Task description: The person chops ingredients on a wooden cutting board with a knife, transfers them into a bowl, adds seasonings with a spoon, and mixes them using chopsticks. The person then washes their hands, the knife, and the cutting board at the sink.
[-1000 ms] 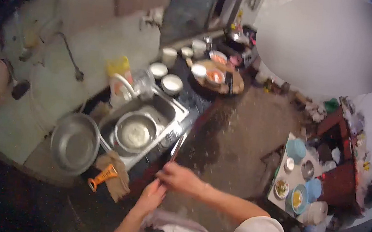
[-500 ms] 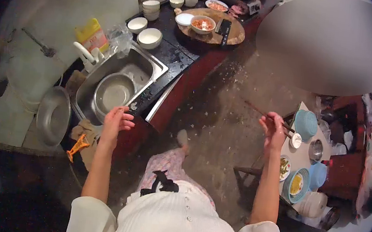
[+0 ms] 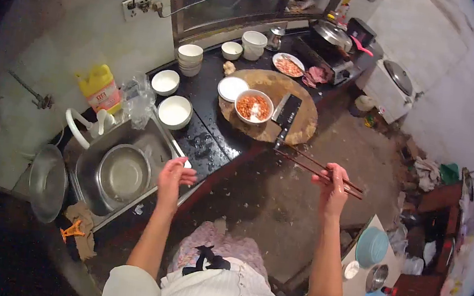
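My right hand is closed around a pair of dark brown chopsticks, whose tips point left toward the counter edge. Over the front edge of the sink, my left hand is raised with its fingers apart and nothing in it. Ahead of both hands lies a round wooden chopping board. On it stand a white bowl of chopped orange-red food and a round white dish or lid. A black cleaver lies at the bowl's right, its handle reaching over the board's front edge.
Left are a steel sink holding a metal basin, and a yellow jug. White bowls line the black counter. Behind the board sit a plate of food and a stove. A low table stands at right.
My view has turned toward the counter and chopping board. Both hands are now nearer the counter, and the chopsticks have swung away from the low table. The large blurred patch at upper right is gone.
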`<action>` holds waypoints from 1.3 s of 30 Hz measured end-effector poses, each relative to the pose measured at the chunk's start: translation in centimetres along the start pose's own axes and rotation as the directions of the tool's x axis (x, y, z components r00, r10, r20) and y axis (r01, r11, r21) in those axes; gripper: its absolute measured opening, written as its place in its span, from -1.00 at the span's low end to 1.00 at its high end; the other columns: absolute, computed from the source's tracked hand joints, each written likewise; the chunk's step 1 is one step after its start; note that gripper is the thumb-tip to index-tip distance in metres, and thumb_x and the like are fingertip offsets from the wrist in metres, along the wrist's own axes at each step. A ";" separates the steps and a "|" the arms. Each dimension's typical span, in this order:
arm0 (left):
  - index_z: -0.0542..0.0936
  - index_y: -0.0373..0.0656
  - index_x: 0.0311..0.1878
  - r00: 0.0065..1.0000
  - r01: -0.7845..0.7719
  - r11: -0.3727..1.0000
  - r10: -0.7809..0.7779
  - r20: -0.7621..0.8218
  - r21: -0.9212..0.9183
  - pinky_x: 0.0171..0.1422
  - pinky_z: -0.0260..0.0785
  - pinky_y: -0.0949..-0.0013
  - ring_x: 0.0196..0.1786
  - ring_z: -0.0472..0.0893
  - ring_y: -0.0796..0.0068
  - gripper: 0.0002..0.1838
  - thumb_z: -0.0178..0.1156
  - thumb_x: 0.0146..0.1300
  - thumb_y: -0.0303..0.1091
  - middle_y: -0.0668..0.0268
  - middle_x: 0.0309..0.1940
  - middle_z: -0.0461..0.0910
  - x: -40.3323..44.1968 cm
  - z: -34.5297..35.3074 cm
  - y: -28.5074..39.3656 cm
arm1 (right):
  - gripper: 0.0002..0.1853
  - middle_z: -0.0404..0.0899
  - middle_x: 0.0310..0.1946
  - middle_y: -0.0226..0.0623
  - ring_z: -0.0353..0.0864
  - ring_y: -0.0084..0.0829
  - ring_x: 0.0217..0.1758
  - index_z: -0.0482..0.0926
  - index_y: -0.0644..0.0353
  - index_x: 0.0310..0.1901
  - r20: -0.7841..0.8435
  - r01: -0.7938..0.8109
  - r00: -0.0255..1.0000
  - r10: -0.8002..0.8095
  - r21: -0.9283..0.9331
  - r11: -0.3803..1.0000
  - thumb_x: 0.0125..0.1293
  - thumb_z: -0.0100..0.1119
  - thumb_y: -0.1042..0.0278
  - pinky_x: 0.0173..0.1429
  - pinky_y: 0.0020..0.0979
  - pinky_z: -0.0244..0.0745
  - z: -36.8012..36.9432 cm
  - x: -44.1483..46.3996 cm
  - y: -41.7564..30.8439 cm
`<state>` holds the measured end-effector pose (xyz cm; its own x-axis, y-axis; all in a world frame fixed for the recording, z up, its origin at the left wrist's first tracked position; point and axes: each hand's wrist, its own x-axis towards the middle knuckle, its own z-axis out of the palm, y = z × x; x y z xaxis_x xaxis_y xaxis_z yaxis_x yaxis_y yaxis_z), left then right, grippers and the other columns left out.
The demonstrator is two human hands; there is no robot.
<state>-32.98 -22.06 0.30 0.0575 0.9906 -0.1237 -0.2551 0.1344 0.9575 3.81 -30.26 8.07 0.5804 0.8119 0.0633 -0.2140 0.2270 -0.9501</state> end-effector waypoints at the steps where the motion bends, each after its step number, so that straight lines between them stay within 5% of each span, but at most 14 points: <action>1: 0.45 -0.24 0.16 1.000 -0.004 1.000 0.004 -0.003 0.005 -0.16 0.50 0.45 -0.24 0.67 0.41 -0.60 -0.02 0.48 -0.13 0.13 -0.22 0.66 0.7 1.3 0.1 | -0.73 0.61 -0.32 -0.25 0.68 -0.32 -0.34 0.53 0.24 -0.08 0.008 -0.026 1.000 0.026 -0.017 1.000 0.46 0.02 0.19 -0.21 -0.30 0.62 1.1 1.3 0.6; 6: 0.46 -0.22 0.21 0.998 -0.065 0.992 0.067 -0.014 0.109 0.03 0.40 0.44 0.03 0.60 0.44 -0.53 -0.07 0.49 -0.03 0.17 -0.02 0.62 4.4 5.7 -0.7 | -0.70 0.60 -0.29 -0.24 0.69 -0.33 -0.32 0.50 0.24 -0.03 0.138 -0.075 0.987 0.076 -0.014 0.997 0.46 0.04 0.15 -0.22 -0.35 0.60 4.2 9.2 6.5; 11: 0.36 -0.22 0.35 0.986 -0.164 0.973 0.158 0.053 0.164 0.49 0.01 0.18 0.44 0.26 0.29 -0.26 -0.41 0.49 0.22 0.18 0.37 0.33 10.4 11.3 -1.9 | -0.76 0.58 -0.25 -0.30 0.66 -0.47 -0.31 0.54 0.26 -0.07 0.290 -0.079 0.946 0.144 -0.224 0.971 0.47 0.03 0.25 -0.21 -0.45 0.56 6.9 15.0 9.7; 15: 0.32 -0.31 0.36 0.961 -0.271 0.941 0.275 0.004 0.205 0.58 -0.16 0.21 0.49 0.16 0.25 -0.15 -0.54 0.47 0.28 0.12 0.40 0.28 16.8 16.8 -3.5 | -0.78 0.60 -0.29 -0.25 0.67 -0.43 -0.29 0.47 0.29 -0.15 0.369 -0.062 0.918 0.145 -0.228 0.972 0.47 0.02 0.28 -0.20 -0.42 0.61 7.4 18.5 13.2; 19: 0.28 -0.33 0.38 0.953 -0.260 0.945 0.285 -0.108 0.200 0.55 -0.08 0.25 0.46 0.22 0.25 -0.11 -0.58 0.45 0.31 0.09 0.39 0.27 20.6 19.3 -5.5 | -0.79 0.60 -0.26 -0.23 0.66 -0.42 -0.23 0.48 0.34 -0.20 0.417 -0.204 0.861 0.291 -0.240 0.949 0.47 0.03 0.33 -0.13 -0.39 0.67 8.0 21.4 9.8; 25: 0.35 -0.31 0.34 0.927 -0.286 0.942 0.318 -0.198 0.174 0.53 -0.06 0.21 0.49 0.17 0.20 -0.19 -0.56 0.50 0.21 0.04 0.40 0.25 22.0 20.0 -8.5 | -0.71 0.60 -0.29 -0.20 0.70 -0.37 -0.30 0.53 0.39 -0.09 0.506 -0.162 0.825 0.252 -0.216 0.963 0.48 0.01 0.27 -0.21 -0.42 0.64 9.2 22.8 8.4; 29: 0.38 -0.31 0.31 0.902 -0.300 0.907 0.370 -0.221 0.295 0.52 -0.04 0.18 0.47 0.21 0.14 -0.24 -0.53 0.52 0.15 0.01 0.36 0.30 21.9 20.0 -8.2 | -0.71 0.59 -0.26 -0.21 0.70 -0.38 -0.28 0.54 0.37 -0.05 0.507 -0.233 0.796 0.331 -0.248 0.940 0.49 0.00 0.26 -0.20 -0.40 0.65 9.5 23.2 11.6; 36: 0.40 -0.31 0.29 0.877 -0.295 0.857 0.418 -0.236 0.422 0.52 -0.02 0.20 0.45 0.24 0.14 -0.25 -0.55 0.52 0.13 0.02 0.34 0.33 21.9 20.5 -8.6 | -0.72 0.57 -0.31 -0.25 0.68 -0.39 -0.42 0.51 0.35 -0.11 0.443 -0.247 0.781 0.440 -0.427 0.870 0.48 0.02 0.25 -0.29 -0.40 0.65 8.2 24.0 6.3; 39: 0.37 -0.33 0.31 0.883 -0.278 0.876 0.395 -0.255 0.394 0.52 -0.02 0.23 0.45 0.24 0.19 -0.22 -0.57 0.52 0.16 0.03 0.36 0.31 21.5 20.9 -7.8 | -0.74 0.56 -0.35 -0.22 0.67 -0.36 -0.46 0.47 0.31 -0.18 0.390 -0.253 0.842 0.372 -0.324 0.912 0.47 0.02 0.23 -0.32 -0.36 0.66 7.8 23.7 12.0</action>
<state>-9.58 -2.26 -4.34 -0.2959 0.9335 0.2025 0.1408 -0.1670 0.9758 8.87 -4.05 0.60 0.1023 0.9781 -0.1811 -0.0868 -0.1725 -0.9812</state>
